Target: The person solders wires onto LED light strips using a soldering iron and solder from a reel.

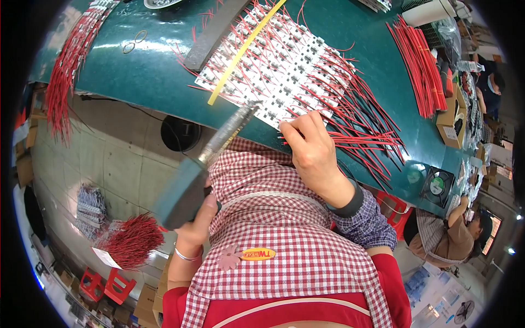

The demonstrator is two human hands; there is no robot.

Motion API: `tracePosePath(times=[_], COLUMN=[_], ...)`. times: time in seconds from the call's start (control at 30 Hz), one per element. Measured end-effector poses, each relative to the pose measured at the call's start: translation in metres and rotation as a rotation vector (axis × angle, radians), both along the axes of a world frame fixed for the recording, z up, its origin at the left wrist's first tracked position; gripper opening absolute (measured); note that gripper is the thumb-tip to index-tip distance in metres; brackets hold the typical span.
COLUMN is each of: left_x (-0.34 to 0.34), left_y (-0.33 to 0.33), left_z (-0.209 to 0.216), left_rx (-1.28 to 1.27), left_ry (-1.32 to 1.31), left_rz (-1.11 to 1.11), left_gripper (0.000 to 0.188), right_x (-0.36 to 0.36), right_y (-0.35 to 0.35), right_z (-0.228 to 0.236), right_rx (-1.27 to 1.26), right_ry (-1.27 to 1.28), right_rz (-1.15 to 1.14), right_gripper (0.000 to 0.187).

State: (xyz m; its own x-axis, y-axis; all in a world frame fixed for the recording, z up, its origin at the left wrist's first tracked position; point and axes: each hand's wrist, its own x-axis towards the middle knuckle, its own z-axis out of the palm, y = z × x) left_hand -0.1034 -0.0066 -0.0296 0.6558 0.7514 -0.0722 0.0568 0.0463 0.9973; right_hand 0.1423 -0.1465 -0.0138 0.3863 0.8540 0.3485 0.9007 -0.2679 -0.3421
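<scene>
My left hand grips a teal soldering gun, blurred by motion. Its metal barrel slants up so that the tip is by the near edge of a panel of white circuit boards. At the panel's near right corner, my right hand is closed in a pinch on red wires, whose ends show beyond the fingertips. The exact grip is partly hidden. Many red and black wires fan out from the panel's right side. Across the boards lies a yellow strip, with a dark grey bar to its left.
Wired boards hang over the green table's left edge. A red wire bundle, cardboard box and small fan are at right. A co-worker sits beyond. More wired boards are lower left.
</scene>
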Motion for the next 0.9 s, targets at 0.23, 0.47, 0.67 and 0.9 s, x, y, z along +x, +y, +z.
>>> tracePosePath(times=[0.23,0.47,0.67,0.9], left_x=[0.053,0.094,0.141,0.192], left_y=[0.055,0.19,0.317,0.392], left_z=[0.035,0.029,-0.006,-0.035], left_rx=[-0.167,-0.5,-0.785,-0.825], left_ry=[-0.22,-0.441,-0.52,-0.495], left_rz=[0.196,0.191,0.127,0.208], left_gripper=[0.039,0.028,0.023,0.025], right_x=[0.007,0.045,0.137,0.233], right_y=[0.0,-0.03,-0.052,-0.059], right_z=[0.004,0.06,0.119,0.046], right_rx=[-0.012,0.072,-0.02,-0.231], right_ry=[0.039,0.005,-0.474,-0.583], right_rz=[0.009,-0.156,-0.472,-0.455], right_gripper=[0.03,0.046,0.035,0.029])
